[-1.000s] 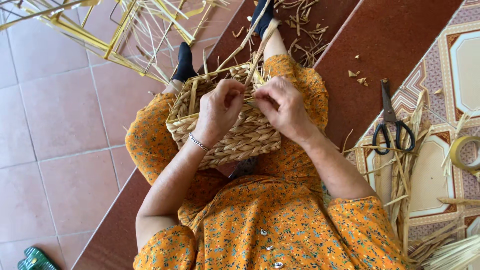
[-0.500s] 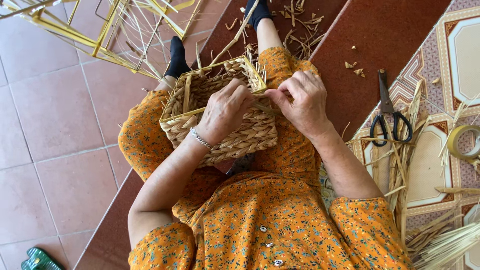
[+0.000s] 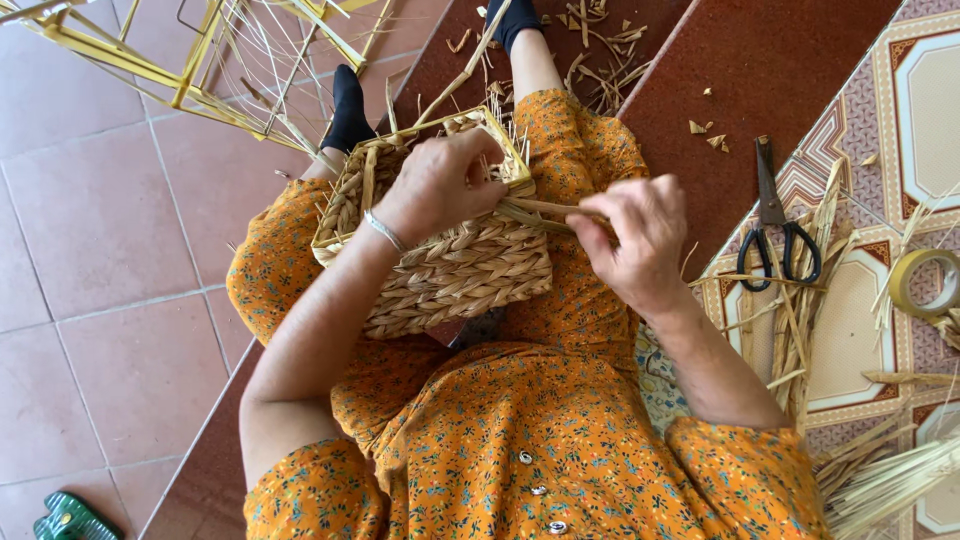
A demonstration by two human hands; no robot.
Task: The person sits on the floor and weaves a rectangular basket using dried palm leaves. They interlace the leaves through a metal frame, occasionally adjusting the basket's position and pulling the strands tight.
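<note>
Scissors (image 3: 778,238), tape roll (image 3: 927,282) rightward

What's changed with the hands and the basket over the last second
The right hand moved away from the woven basket toward the person's right, drawing a straw strand out sideways from the rim. The left hand stayed gripping the rim, and the basket stayed on the lap. The scissors and tape roll stayed on the floor.
</note>
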